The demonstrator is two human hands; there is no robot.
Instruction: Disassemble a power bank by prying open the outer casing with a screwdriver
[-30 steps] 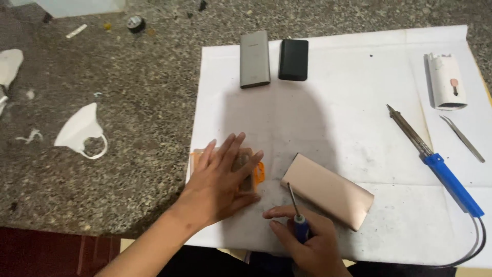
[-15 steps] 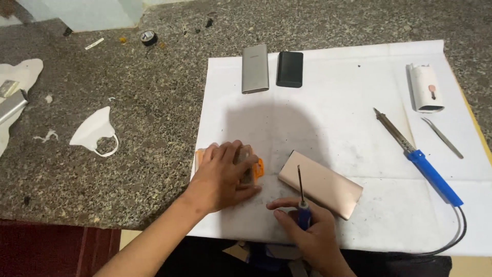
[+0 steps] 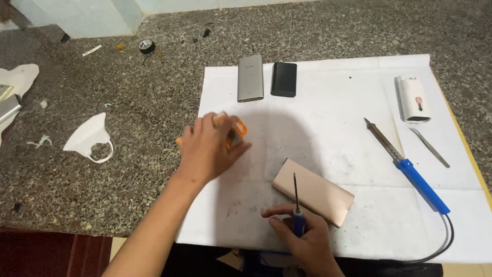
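Head view: left hand (image 3: pixel 207 149) grips orange object (image 3: pixel 237 130) at paper's (image 3: pixel 333 128) left edge; right hand (image 3: pixel 302 238) grips screwdriver (image 3: pixel 296 202).

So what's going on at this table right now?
A person works at a stone counter covered by a white paper sheet. The left hand grips a small orange object, partly hidden, at the sheet's left edge. The right hand holds a blue-handled screwdriver, tip up, beside a rose-gold power bank. A blue soldering iron, tweezers and two more power banks lie untouched nearby.
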